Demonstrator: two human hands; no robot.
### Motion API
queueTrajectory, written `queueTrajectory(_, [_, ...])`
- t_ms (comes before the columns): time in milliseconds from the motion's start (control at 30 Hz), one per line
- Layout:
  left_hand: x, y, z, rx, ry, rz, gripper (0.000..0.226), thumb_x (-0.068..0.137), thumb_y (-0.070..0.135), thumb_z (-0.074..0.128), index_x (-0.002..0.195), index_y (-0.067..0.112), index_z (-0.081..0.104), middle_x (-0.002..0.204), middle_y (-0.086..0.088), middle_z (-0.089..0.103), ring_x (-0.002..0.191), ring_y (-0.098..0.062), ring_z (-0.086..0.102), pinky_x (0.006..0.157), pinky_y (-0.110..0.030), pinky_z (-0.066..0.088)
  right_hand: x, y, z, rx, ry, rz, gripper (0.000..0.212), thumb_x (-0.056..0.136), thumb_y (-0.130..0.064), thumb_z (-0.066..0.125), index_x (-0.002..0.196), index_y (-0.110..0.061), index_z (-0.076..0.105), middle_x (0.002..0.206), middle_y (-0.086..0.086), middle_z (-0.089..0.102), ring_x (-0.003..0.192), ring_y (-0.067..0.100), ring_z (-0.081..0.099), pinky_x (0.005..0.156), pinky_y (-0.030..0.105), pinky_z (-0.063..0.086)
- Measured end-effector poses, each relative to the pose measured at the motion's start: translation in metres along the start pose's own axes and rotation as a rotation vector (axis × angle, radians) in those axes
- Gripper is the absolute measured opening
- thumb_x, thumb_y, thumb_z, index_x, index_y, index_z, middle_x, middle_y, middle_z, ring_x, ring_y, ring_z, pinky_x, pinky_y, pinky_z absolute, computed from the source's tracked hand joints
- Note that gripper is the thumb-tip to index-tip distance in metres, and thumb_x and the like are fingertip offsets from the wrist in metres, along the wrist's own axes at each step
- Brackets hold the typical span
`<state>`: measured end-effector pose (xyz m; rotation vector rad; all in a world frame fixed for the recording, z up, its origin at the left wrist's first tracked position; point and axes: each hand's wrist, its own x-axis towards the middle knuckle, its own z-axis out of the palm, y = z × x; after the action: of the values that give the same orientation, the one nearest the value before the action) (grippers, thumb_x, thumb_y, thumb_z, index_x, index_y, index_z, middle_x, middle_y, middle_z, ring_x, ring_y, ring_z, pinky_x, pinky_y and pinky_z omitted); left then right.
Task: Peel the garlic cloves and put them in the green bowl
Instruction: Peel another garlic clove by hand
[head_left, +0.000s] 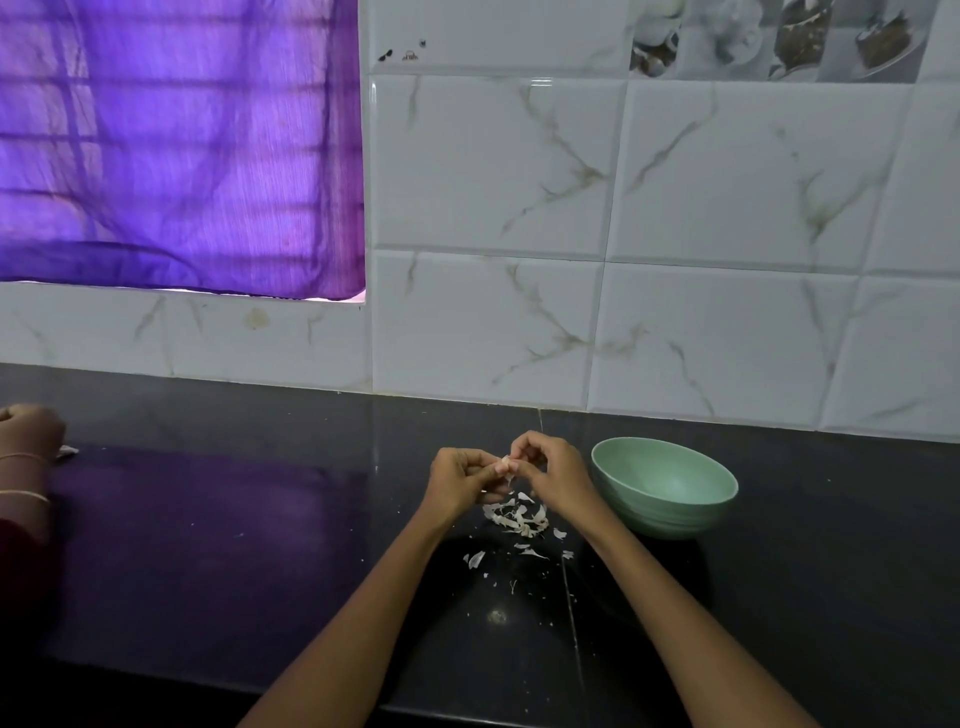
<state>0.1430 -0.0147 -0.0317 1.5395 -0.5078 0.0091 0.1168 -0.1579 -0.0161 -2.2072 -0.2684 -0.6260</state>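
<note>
We have both hands up over the middle of the dark desk (208, 545), fingers curled tight. The left hand (460, 480) and the right hand (545, 470) meet fingertip to fingertip, pinching one small garlic clove (506, 462) between them, with a wisp of papery skin hanging off it. The clove sits above the desk, just left of the green bowl (665, 486).

Directly below the hands we see a heap of peels (517, 517), with loose flakes scattered toward the near edge. The bowl stands just right of the right wrist, near the back edge where the desk meets the tiled wall (571, 208); what we see of its inside is bare green.

Left of us the desk stretches wide and dark beneath the purple curtain (182, 145). At the far left edge another person's hand (28, 428) rests curled, bangles on the wrist.
</note>
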Motion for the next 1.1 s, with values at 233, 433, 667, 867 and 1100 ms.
queueTrajectory(233, [-0.002, 0.005, 0.003, -0.193, 0.04, -0.17, 0.013, 0.088, 0.003, 0.059, 0.08, 0.001, 0.069, 0.063, -0.008, 0.069, 0.057, -0.01, 0.068, 0.054, -0.017, 0.055, 0.0, -0.001, 0.004, -0.088, 0.006, -0.043, 0.025, 0.083, -0.017, 0.06, 0.067, -0.031, 0.047, 0.066, -0.012, 0.052, 0.066, 0.013, 0.048, 0.065, 0.036, 0.044])
queueTrajectory(433, [0.0, 0.011, -0.004, -0.434, 0.149, -0.252, 0.017, 0.091, 0.005, 0.055, 0.08, 0.0, 0.066, 0.062, -0.009, 0.07, 0.057, -0.011, 0.069, 0.056, -0.018, 0.057, -0.002, -0.006, 0.004, -0.126, -0.054, -0.045, 0.019, 0.081, -0.015, 0.064, 0.072, -0.027, 0.052, 0.073, -0.009, 0.058, 0.075, 0.013, 0.054, 0.074, 0.038, 0.048])
queueTrajectory(667, [0.0, 0.01, -0.003, -0.382, 0.133, -0.216, 0.014, 0.093, 0.006, 0.051, 0.091, 0.002, 0.065, 0.066, -0.005, 0.072, 0.059, -0.01, 0.069, 0.054, -0.018, 0.056, 0.001, -0.008, -0.005, 0.007, 0.021, 0.05, 0.011, 0.085, -0.014, 0.058, 0.09, -0.022, 0.063, 0.077, -0.004, 0.072, 0.067, 0.012, 0.063, 0.067, 0.041, 0.057])
queueTrajectory(867, [-0.001, 0.008, 0.0, -0.228, 0.113, -0.182, 0.013, 0.091, 0.004, 0.054, 0.09, 0.004, 0.067, 0.063, 0.0, 0.07, 0.056, -0.005, 0.066, 0.051, -0.017, 0.054, 0.001, -0.008, -0.008, -0.065, 0.025, 0.091, 0.018, 0.077, -0.014, 0.067, 0.094, -0.019, 0.062, 0.069, -0.012, 0.057, 0.063, 0.012, 0.055, 0.067, 0.042, 0.056])
queueTrajectory(1100, [-0.001, 0.005, 0.0, -0.071, 0.051, -0.129, 0.006, 0.085, 0.004, 0.063, 0.081, 0.008, 0.062, 0.058, 0.001, 0.069, 0.054, -0.006, 0.065, 0.049, -0.02, 0.053, -0.003, -0.011, -0.008, 0.11, 0.022, 0.148, 0.015, 0.086, -0.025, 0.064, 0.072, -0.022, 0.067, 0.062, -0.001, 0.06, 0.047, 0.012, 0.052, 0.044, 0.026, 0.048])
